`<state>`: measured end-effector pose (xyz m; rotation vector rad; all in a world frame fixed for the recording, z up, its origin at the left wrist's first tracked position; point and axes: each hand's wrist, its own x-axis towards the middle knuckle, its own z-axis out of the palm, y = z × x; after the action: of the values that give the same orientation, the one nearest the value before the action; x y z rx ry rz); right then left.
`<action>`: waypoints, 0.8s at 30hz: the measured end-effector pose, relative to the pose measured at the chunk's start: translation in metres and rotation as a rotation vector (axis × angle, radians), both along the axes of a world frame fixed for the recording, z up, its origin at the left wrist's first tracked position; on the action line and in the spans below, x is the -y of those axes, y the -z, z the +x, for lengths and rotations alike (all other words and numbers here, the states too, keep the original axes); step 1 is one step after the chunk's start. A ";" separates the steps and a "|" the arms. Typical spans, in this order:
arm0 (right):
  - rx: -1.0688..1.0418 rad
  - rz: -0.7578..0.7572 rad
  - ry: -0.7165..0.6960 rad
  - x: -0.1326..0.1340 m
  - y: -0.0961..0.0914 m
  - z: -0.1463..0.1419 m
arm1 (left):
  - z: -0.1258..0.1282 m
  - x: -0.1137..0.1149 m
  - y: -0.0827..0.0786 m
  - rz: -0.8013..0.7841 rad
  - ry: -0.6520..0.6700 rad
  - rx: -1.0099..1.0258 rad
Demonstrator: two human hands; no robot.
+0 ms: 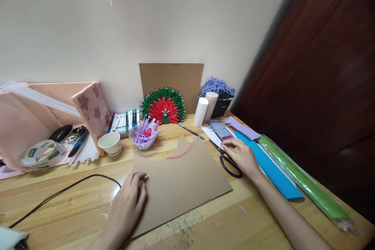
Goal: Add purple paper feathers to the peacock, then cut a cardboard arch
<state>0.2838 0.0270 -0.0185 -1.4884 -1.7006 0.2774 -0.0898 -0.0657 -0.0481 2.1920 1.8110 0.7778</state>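
A sheet of brown cardboard [181,179] lies on the wooden table, with a curved notch in its far edge and a reddish line drawn beside the notch. My left hand [129,199] rests on its left edge, fingers loosely bent and nothing visible in them. To the right, black-handled scissors [233,172] lie by the cardboard's right edge, blades pointing away. My right hand [241,158] is over them, thumb and fingertips pinched at the scissors near the pivot; the fingers partly hide the contact. Beyond the cardboard lies a blue pen [191,131].
Left of centre stand a paper cup [110,143] and a bowl of purple scraps [143,136]. Markers [125,121] and a pink box [88,101] sit behind. A red-green peacock ornament [164,105] leans at the back. Blue [272,168] and green rolls [304,175] lie right; a black cable [64,189] crosses left.
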 end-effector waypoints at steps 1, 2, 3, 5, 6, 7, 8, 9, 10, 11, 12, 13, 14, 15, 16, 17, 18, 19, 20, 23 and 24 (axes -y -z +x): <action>0.036 -0.051 0.008 0.002 0.002 0.009 | 0.001 0.001 -0.002 0.003 0.003 -0.012; 0.063 -0.117 0.009 0.004 0.003 0.017 | 0.002 0.001 -0.004 0.009 0.009 -0.027; 0.080 -0.190 0.003 0.004 0.006 0.023 | 0.003 0.003 -0.007 0.015 0.017 -0.044; 0.104 -0.308 -0.024 0.005 0.011 0.033 | 0.007 0.007 -0.011 0.020 0.045 -0.078; 0.123 -0.336 -0.040 0.005 0.015 0.035 | 0.009 0.010 -0.012 0.018 0.070 -0.094; 0.151 -0.343 -0.051 0.005 0.018 0.037 | 0.011 0.012 -0.012 0.014 0.102 -0.109; 0.190 -0.335 -0.055 0.005 0.021 0.037 | 0.013 0.015 -0.011 0.008 0.137 -0.124; 0.236 -0.323 -0.054 0.005 0.024 0.037 | 0.014 0.017 -0.010 -0.001 0.166 -0.139; 0.281 -0.314 -0.050 0.005 0.026 0.036 | 0.014 0.018 -0.009 -0.010 0.185 -0.151; 0.323 -0.306 -0.041 0.005 0.027 0.034 | 0.015 0.019 -0.008 -0.019 0.192 -0.159; 0.355 -0.291 -0.028 0.006 0.027 0.032 | 0.015 0.020 -0.006 -0.026 0.193 -0.160; 0.379 -0.266 -0.017 0.006 0.027 0.029 | 0.015 0.021 -0.005 -0.031 0.192 -0.155; 0.389 -0.232 -0.009 0.007 0.026 0.025 | 0.015 0.021 -0.005 -0.031 0.194 -0.144; 0.384 -0.196 -0.008 0.009 0.024 0.021 | 0.016 0.021 -0.004 -0.030 0.196 -0.125; 0.369 -0.173 -0.015 0.010 0.023 0.015 | 0.016 0.020 -0.004 -0.029 0.189 -0.099; 0.347 -0.174 -0.027 0.012 0.021 0.010 | 0.017 0.020 -0.003 -0.023 0.162 -0.061; 0.327 -0.197 -0.041 0.015 0.021 0.004 | 0.017 0.019 -0.002 -0.015 0.109 -0.011; 0.313 -0.230 -0.054 0.017 0.021 -0.001 | 0.018 0.017 -0.002 -0.003 0.034 0.056; 0.304 -0.260 -0.063 0.019 0.022 -0.006 | 0.018 0.015 -0.002 0.002 -0.052 0.146; 0.257 -0.304 -0.085 0.023 0.028 -0.015 | 0.017 0.010 -0.006 -0.052 -0.273 0.549; 0.220 -0.317 -0.093 0.023 0.030 -0.016 | 0.017 0.009 -0.011 -0.099 -0.314 0.695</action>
<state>0.2673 0.0039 -0.0489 -1.7218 -1.9745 0.4650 -0.0729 -0.0742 -0.0372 1.3289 1.7595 1.2782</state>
